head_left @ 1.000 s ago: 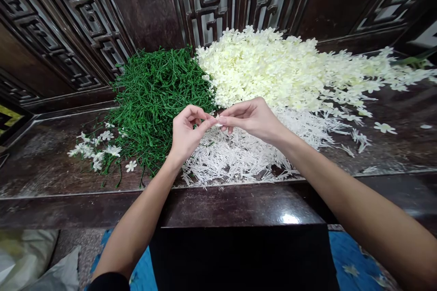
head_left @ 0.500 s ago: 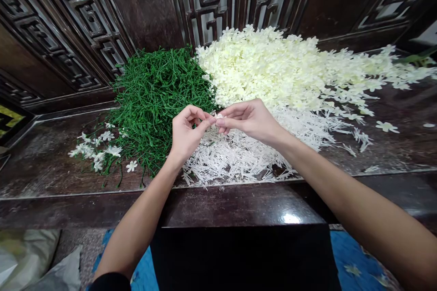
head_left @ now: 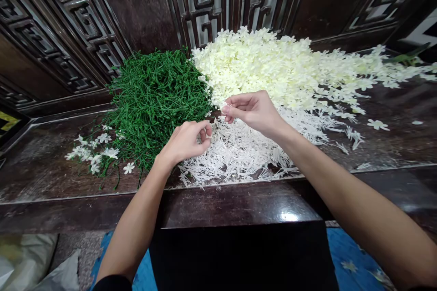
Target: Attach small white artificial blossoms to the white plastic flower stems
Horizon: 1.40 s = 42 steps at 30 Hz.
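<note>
My right hand (head_left: 251, 110) is closed in a pinch on a small white artificial flower (head_left: 225, 108), mostly covered by the fingertips. It is in front of a large heap of cream-white flower heads (head_left: 262, 63). My left hand (head_left: 191, 140) is lower and apart from it, over the left side of a pile of thin white stamen-like sprigs (head_left: 239, 154). Its fingers curl in toward the thumb, and whatever may be between the tips is too small to make out. Just behind the left hand lies a tangled mound of green plastic stems (head_left: 160, 95).
Several green stems bearing white flowers (head_left: 97, 152) lie at the left on the dark wooden bench (head_left: 41, 173). A carved wooden lattice back (head_left: 201, 0) rises behind the heaps. Loose flowers and sprigs are scattered at the right. Pale bags (head_left: 30, 259) stand on the floor at lower left.
My hands, which met at the fingertips, have separated. The left has dropped toward the white sprigs; the right has moved slightly up and right with the white flower.
</note>
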{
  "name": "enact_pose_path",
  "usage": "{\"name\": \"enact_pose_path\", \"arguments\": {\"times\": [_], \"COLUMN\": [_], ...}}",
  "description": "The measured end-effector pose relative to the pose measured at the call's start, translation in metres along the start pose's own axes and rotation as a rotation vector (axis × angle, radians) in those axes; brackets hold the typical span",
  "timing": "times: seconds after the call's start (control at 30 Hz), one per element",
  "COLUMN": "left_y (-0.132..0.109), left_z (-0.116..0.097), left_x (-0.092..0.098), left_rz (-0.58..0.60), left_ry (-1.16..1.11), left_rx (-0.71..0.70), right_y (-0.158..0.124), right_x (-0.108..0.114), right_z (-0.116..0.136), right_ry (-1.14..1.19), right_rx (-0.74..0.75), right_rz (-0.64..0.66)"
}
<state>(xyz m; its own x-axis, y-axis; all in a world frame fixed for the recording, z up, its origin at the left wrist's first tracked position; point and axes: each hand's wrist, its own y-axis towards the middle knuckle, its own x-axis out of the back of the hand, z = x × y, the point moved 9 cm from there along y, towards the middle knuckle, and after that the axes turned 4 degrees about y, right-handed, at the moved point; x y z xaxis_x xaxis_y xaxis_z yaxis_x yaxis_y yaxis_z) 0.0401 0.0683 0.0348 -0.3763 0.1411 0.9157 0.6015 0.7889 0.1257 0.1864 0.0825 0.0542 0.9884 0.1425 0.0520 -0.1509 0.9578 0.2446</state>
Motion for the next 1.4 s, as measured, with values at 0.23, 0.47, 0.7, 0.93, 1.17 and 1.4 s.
{"name": "enact_pose_path", "arguments": {"times": [0.23, 0.47, 0.7, 0.93, 1.17, 1.4], "left_y": [-0.002, 0.0, 0.001, 0.0, 0.0, 0.002], "left_z": [-0.005, -0.003, 0.001, 0.0, 0.004, 0.015], "left_x": [-0.011, 0.02, 0.02, 0.021, 0.021, 0.013], "left_rz": [0.119, -0.284, -0.348, -0.396, -0.435, -0.425], "left_ry": [0.024, -0.2, -0.461, -0.504, -0.618, -0.773], "left_rx": [-0.014, -0.049, -0.059, -0.102, -0.023, 0.133], "right_y": [0.0, -0.001, -0.003, -0.005, -0.007, -0.009], "right_x": [-0.001, -0.005, -0.02, -0.023, -0.025, -0.023], "right_z": [0.005, 0.002, -0.006, -0.004, -0.002, 0.001], "right_ry": [-0.004, -0.046, -0.014, -0.01, -0.029, -0.046], "right_rx": [-0.001, 0.026, 0.035, 0.057, 0.078, 0.129], "right_rz": [-0.011, 0.023, 0.09, 0.09, 0.102, 0.048]}}
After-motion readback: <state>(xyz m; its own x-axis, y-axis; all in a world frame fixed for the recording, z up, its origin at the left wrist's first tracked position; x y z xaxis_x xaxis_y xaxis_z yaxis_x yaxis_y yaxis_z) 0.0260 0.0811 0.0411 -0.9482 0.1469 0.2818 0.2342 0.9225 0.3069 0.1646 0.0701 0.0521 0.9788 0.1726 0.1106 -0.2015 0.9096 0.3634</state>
